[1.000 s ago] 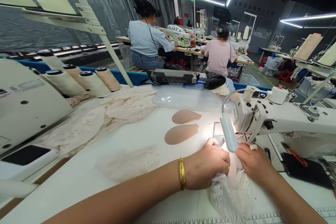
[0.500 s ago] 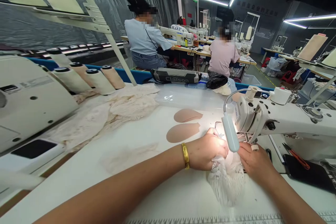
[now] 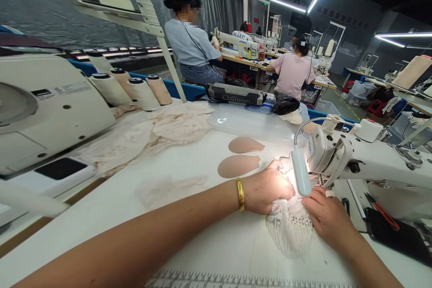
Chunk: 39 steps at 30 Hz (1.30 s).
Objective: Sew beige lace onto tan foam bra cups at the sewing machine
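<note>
White lace fabric (image 3: 289,231) lies bunched at the sewing machine (image 3: 366,155), its fringed end hanging towards me. My left hand (image 3: 270,191), a gold bangle at its wrist, has curled fingers gripping the lace from the left. On the other side my right hand (image 3: 326,211) holds the lace's right edge, fingers pressed together close to the presser foot. A small lamp (image 3: 300,173) on a bendy neck lights the spot and hides part of the cloth and the needle area. Two beige teardrop-shaped pads (image 3: 238,166) rest beyond my left hand.
Scissors with orange handles (image 3: 383,212) lie on a black phone-like slab (image 3: 398,236) at right. A ruler strip (image 3: 236,279) runs along the front edge. Lace pieces (image 3: 175,128), thread cones (image 3: 143,94) and another machine (image 3: 50,112) stand left. Co-workers sit at machines ahead.
The head view has shifted slightly, moving the background right. My right hand has slid a little left and down along the lace, nearer my left hand. Both hands keep hold of it.
</note>
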Each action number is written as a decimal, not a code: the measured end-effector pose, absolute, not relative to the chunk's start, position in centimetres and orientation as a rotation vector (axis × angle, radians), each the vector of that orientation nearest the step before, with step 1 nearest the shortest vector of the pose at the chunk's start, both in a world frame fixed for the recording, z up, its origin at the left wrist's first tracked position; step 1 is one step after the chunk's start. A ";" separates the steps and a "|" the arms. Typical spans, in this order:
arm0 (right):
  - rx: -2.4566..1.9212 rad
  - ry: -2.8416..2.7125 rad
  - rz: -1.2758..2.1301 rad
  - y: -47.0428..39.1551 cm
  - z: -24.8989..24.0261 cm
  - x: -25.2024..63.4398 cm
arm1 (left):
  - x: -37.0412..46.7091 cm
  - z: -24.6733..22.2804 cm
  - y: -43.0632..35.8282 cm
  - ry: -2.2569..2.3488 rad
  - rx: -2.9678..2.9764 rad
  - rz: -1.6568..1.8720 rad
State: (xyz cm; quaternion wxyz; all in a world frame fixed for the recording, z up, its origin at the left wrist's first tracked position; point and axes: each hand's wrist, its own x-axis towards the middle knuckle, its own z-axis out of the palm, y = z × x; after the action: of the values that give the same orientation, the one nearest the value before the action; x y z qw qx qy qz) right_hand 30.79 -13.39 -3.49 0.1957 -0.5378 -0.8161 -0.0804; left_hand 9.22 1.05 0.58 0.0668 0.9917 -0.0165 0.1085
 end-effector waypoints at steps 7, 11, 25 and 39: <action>-1.607 -2.100 -0.485 -13.1 -3.4 31.5 | 9.6 0.1 1.7 0.063 2.883 0.399; -1.557 -2.038 -0.501 -12.8 -2.9 31.1 | 9.6 -0.2 1.8 0.081 2.831 0.423; -1.471 -2.067 -0.358 -13.9 -3.4 30.9 | 8.7 0.7 0.8 0.148 2.958 0.306; -1.383 -2.226 -0.341 -13.3 -3.5 30.3 | 8.8 1.9 -2.9 0.523 3.040 0.008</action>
State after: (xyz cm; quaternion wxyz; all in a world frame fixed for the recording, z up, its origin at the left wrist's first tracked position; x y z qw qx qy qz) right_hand 30.32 -13.29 -3.49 0.2470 -0.5073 -0.8161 -0.1250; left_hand 8.77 -2.93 1.90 0.0286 0.9851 0.1695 0.0025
